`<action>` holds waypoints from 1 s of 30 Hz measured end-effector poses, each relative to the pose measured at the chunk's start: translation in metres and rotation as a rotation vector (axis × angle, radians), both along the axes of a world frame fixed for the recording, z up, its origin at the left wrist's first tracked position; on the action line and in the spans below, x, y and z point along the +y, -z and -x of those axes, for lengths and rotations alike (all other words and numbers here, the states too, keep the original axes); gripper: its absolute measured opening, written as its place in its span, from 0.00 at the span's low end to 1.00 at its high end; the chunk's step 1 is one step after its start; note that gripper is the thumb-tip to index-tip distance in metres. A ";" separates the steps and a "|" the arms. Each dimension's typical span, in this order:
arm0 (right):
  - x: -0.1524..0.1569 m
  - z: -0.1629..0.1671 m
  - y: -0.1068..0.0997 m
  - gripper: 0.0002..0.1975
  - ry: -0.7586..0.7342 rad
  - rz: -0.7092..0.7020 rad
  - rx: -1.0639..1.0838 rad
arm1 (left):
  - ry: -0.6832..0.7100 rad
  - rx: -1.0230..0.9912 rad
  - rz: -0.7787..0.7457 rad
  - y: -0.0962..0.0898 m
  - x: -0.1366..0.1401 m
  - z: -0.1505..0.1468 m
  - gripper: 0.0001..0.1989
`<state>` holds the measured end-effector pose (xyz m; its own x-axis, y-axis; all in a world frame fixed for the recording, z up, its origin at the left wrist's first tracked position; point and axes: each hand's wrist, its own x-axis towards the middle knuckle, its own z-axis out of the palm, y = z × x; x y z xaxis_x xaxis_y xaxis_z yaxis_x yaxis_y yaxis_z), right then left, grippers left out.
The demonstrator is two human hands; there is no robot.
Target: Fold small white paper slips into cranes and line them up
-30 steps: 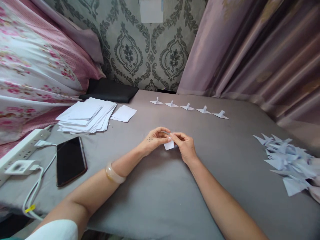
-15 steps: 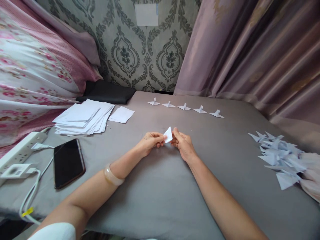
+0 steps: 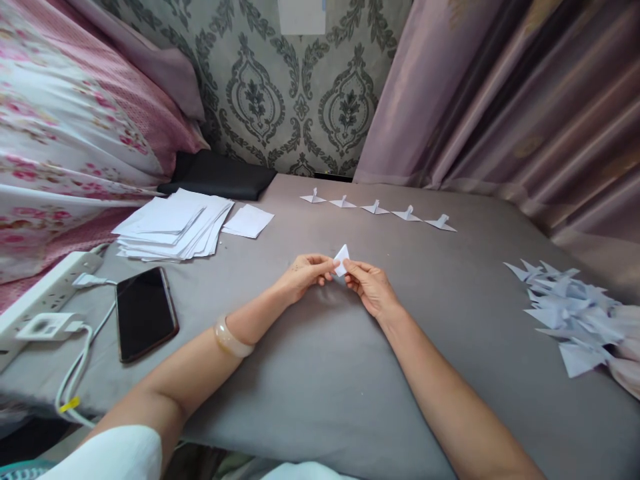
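A small piece of folded white paper (image 3: 341, 259), diamond-shaped, is held up above the grey cloth between both hands. My left hand (image 3: 309, 275) pinches its left edge between thumb and fingers. On the other side, my right hand (image 3: 371, 283) has its thumb pressed on the paper's right edge, the fingers curled behind. The fingertips behind the paper are partly hidden. Beyond the hands, several folded paper birds (image 3: 375, 207) stand in a row across the cloth.
A stack of white paper sheets (image 3: 170, 227) and a few smaller sheets (image 3: 249, 221) lie at left. Nearer are a phone (image 3: 146, 313) and a white power strip (image 3: 47, 297) with cables. A heap of folded paper birds (image 3: 573, 310) sits at far right, by the curtain.
My right hand has closed its thumb onto the folded paper's right edge; before, it was at the paper's side with the thumb raised. The view has shifted slightly.
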<state>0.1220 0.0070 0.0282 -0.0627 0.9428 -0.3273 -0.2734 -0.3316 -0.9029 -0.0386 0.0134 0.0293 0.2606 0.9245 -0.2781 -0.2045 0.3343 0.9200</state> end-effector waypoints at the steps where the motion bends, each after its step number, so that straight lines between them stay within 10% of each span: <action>1: 0.000 0.000 0.000 0.16 -0.009 -0.005 -0.008 | -0.008 0.025 -0.017 -0.001 -0.001 -0.001 0.18; 30: -0.013 0.009 -0.003 0.13 -0.176 -0.213 -0.334 | -0.182 -0.182 -0.019 0.005 0.007 0.001 0.15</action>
